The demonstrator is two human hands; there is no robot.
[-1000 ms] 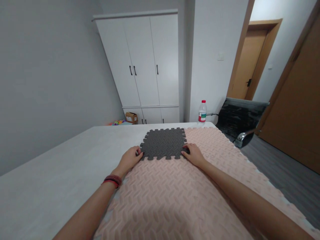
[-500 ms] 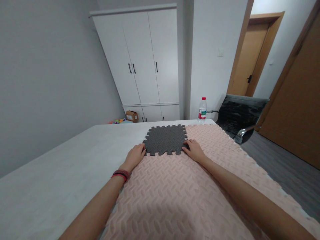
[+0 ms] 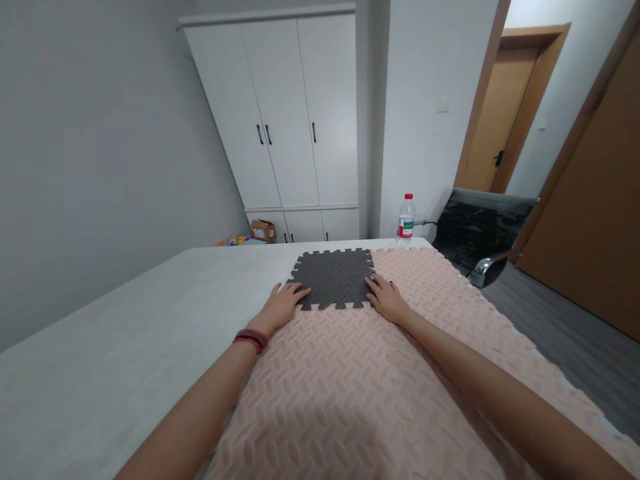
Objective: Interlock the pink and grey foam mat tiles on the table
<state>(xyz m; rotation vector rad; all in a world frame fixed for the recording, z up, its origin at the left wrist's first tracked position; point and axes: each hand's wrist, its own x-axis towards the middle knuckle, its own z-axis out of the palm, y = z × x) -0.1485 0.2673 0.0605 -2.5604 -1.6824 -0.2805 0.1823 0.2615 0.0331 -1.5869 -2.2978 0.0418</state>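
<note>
A dark grey foam puzzle tile (image 3: pixel 334 277) with toothed edges lies flat on the table, set against the pink foam tiles (image 3: pixel 360 380) that cover the near and right part of the table. My left hand (image 3: pixel 283 307) rests flat with fingers stretched onto the tile's near left corner. At the tile's near right corner, my right hand (image 3: pixel 385 298) lies flat with fingers spread over the seam between grey and pink. A red and black band sits on my left wrist.
The white table (image 3: pixel 125 347) stretches bare to the left. A water bottle (image 3: pixel 405 219) stands at its far right corner, and a black chair (image 3: pixel 475 233) sits beyond it. A white wardrobe (image 3: pixel 285 120) stands at the back, a wooden door on the right.
Both hands slid forward from the tile's near edge onto its corners and flattened. The grey tile now sits closer against the pink tiles.
</note>
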